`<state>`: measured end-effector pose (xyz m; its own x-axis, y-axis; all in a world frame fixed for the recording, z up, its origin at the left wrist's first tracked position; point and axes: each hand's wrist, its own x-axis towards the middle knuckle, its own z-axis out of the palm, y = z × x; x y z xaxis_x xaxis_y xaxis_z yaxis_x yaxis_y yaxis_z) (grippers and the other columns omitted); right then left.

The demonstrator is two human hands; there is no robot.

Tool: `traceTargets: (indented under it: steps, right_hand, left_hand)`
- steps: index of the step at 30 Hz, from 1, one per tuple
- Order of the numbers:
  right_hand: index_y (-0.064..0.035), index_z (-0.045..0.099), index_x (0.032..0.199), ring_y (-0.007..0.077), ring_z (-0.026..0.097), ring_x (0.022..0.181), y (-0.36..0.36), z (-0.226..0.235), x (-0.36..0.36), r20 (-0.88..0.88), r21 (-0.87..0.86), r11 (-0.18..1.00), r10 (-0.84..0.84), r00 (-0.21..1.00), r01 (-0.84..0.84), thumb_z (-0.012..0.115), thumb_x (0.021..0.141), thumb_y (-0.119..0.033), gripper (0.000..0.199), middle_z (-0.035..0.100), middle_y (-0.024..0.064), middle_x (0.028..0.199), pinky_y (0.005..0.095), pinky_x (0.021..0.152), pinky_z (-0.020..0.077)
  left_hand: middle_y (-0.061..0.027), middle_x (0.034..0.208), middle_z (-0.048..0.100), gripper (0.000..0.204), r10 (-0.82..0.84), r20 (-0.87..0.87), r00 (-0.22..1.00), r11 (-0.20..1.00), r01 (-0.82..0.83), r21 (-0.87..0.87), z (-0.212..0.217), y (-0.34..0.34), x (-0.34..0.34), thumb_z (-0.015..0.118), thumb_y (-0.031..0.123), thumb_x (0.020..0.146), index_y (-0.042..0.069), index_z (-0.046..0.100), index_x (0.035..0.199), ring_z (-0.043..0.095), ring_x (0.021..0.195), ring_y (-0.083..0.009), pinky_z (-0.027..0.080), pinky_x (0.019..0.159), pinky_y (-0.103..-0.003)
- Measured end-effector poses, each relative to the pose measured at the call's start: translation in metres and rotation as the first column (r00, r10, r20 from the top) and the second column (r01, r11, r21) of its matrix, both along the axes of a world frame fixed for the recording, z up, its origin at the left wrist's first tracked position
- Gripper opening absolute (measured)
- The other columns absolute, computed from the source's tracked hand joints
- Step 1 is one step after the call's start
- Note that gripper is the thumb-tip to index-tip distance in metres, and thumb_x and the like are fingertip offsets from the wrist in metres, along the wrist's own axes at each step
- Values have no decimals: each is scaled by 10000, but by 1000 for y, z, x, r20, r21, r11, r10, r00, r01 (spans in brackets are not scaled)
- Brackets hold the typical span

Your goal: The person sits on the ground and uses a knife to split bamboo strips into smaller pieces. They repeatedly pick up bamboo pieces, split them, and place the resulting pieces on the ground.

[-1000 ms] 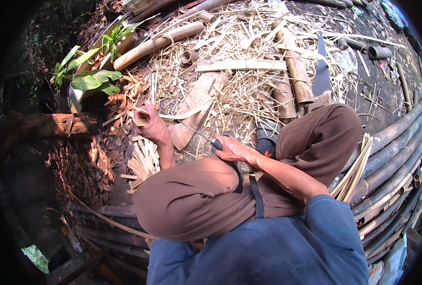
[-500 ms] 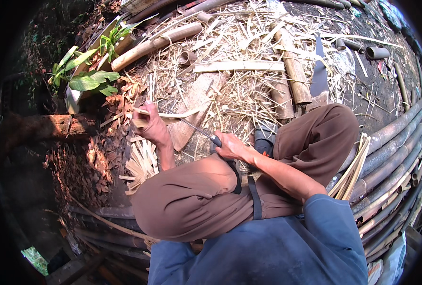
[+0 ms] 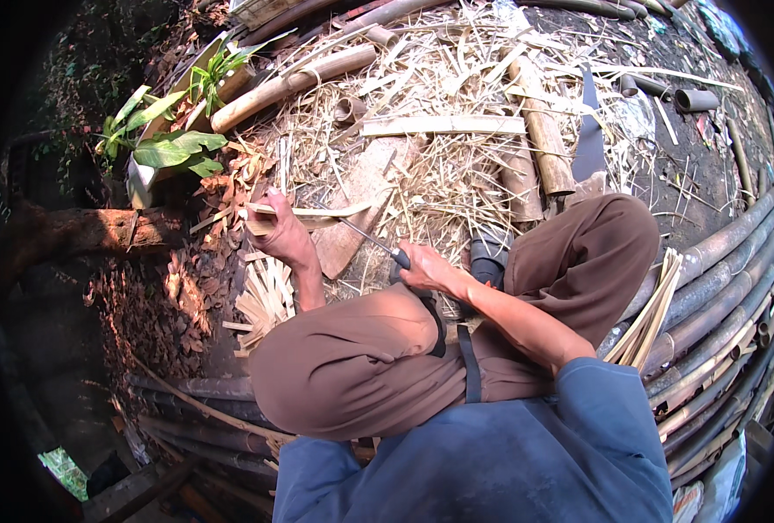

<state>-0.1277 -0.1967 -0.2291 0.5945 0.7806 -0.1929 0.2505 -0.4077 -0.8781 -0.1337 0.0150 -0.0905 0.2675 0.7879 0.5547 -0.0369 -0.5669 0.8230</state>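
Note:
My left hand is closed around a pale split bamboo strip, whose free end points right and curves up slightly. In my right hand is the dark handle of a knife with a narrow blade. That blade slants up and left, and its tip end lies at or close to the strip; I cannot tell whether they touch. Below both sits a worn wooden board on the ground. Beside my left wrist lies a fanned pile of cut bamboo strips.
Shavings cover the ground ahead. A handsaw lies at the right, beside a bamboo pole. Long bamboo poles line my right side, with a bundle of strips against them. Leafy plants and a log are at left.
The whole view has shifted slightly, so things appear a little farther right. Both hands keep their grips, with the blade and strip in nearly the same position.

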Motion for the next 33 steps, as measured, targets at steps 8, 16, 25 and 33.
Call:
traceTargets:
  steps: [8, 16, 25, 33]
  right_hand:
    - [-36, 506, 1035, 443, 641, 774, -7, -5, -3, 128, -101, 989, -92, 987, 106, 661, 783, -163, 322, 627, 218, 781, 516, 689, 510]
    - [-28, 508, 1056, 458, 642, 769, -2, 13, 7, -303, -73, 997, -51, 952, 30, 639, 793, -142, 315, 629, 254, 774, 533, 659, 488]
    - [20, 516, 993, 456, 632, 879, -5, -5, 4, -571, -89, 995, -85, 816, 41, 657, 803, -171, 304, 633, 267, 871, 471, 764, 511]
    - [-24, 489, 1028, 460, 623, 671, 0, 29, -14, -65, 53, 993, -100, 993, 104, 624, 854, -242, 310, 614, 255, 700, 534, 620, 486]
  left_hand:
    - [-1, 734, 580, 114, -38, -5, 999, 998, 38, 50, -6, -9, 7, 691, 73, 883, 6, 605, 850, 511, 637, -87, 446, 600, -262]
    - [-36, 733, 607, 117, 34, -73, 997, 992, -25, 127, -7, 0, 3, 683, 64, 882, -11, 601, 846, 523, 621, -105, 456, 584, -272]
    - [-45, 702, 625, 188, 16, -32, 999, 989, -11, 145, -7, 0, 8, 709, 155, 888, 13, 595, 840, 546, 577, -141, 464, 546, -297]
    - [-26, 840, 586, 340, -49, 178, 983, 991, 70, -111, -1, 22, 9, 640, 355, 950, 22, 572, 945, 534, 704, -118, 436, 556, -248]
